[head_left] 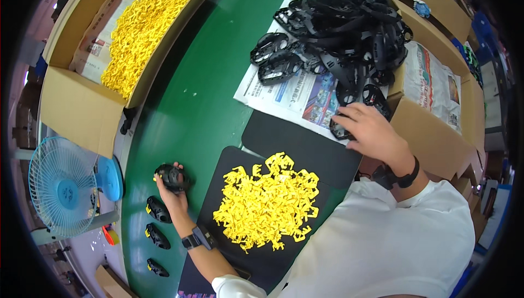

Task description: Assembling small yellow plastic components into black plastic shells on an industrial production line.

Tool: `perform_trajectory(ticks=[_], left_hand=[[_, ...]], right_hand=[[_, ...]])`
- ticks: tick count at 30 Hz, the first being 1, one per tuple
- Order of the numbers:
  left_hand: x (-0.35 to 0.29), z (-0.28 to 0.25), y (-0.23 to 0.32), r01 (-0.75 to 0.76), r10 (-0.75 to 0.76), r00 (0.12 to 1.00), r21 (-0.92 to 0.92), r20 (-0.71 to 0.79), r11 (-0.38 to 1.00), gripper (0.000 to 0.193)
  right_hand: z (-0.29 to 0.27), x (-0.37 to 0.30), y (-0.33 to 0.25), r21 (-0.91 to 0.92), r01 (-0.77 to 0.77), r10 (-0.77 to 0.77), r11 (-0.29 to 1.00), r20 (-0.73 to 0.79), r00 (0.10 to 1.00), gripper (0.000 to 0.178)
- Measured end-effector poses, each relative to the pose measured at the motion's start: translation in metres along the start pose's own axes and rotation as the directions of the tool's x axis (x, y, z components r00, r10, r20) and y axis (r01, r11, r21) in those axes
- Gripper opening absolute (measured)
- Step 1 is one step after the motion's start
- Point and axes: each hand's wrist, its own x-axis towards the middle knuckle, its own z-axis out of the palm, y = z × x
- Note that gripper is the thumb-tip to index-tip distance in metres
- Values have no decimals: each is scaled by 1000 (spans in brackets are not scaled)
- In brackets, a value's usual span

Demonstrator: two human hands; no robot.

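At the left side of the green table, my left hand [172, 195] is closed around a black plastic shell [173, 178], with a bit of yellow by the fingertips. Just below it, several similar black shells [158, 209] lie in a column, each with a small yellow part at its left end. My right hand [374, 134] is at the lower right edge of the newspaper, its fingers and thumb on another black shell [339, 130]. Beyond that hand rises a heap of black shells [349, 36]. Between my arms, a pile of small yellow plastic clips [267, 205] covers a black mat [213, 202].
A cardboard box [82, 98] full of yellow clips stands at the far left. Below it is a blue fan [66, 189]. Newspaper [262, 93] lies under the shell heap. An open carton [436, 134] with newspaper inside borders the right side. The green table [191, 101] runs between them.
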Motion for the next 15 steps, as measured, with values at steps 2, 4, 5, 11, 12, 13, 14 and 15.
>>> perform_trajectory(ticks=[2,4,5,11,12,13,14,15], left_hand=[[10,7,6,-156,212,974,440,-81,884,60],[15,0,16,-226,449,894,865,1,448,59],[11,-11,17,-208,458,889,870,-23,447,59],[-55,-6,18,-196,683,723,916,-105,350,62],[-77,14,16,-323,676,736,857,-40,402,59],[-106,34,16,-433,681,732,783,17,446,55],[-130,49,10,-506,660,742,744,118,436,54],[-152,60,3,-573,639,738,701,216,425,52]], right_hand=[[9,-2,6,-1,-36,36,999,-1,999,62],[10,3,5,38,-24,23,999,18,1000,61],[9,7,4,76,-12,10,997,31,999,60],[25,33,-20,220,72,-104,973,140,985,54],[28,36,-29,185,8,-40,983,168,985,55],[30,38,-35,153,-40,10,987,191,981,55],[37,36,-35,126,-27,9,992,141,990,54],[36,37,-36,123,-22,4,992,145,989,54]])
